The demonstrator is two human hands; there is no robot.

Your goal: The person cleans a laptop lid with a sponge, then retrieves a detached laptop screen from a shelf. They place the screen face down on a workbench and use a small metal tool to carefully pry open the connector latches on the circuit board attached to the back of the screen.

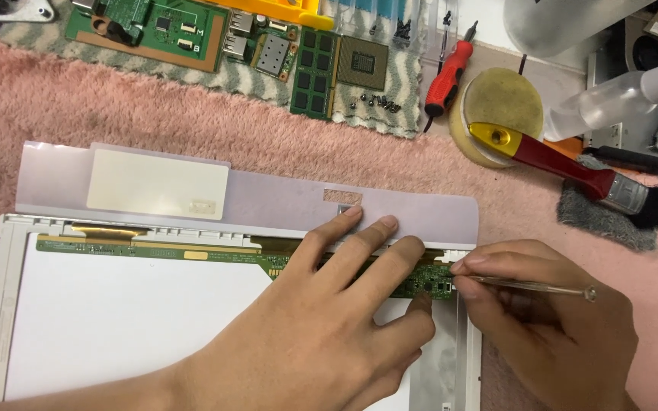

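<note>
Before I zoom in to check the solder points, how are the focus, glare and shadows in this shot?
Head view: even, soft light, no harsh glare. The narrow green circuit strip is fairly sharp. The left hand casts a faint shadow on the white panel. The right hand holds a thin clear-handled tool, slightly soft. Only the red-handled brush shows small highlights.

You're looking down at a fluffy pink rug [192,114] spread across the whole surface — a grey-and-white zigzag cloth [390,99] lies along its far edge, under even, soft light without hard shadows.
</note>
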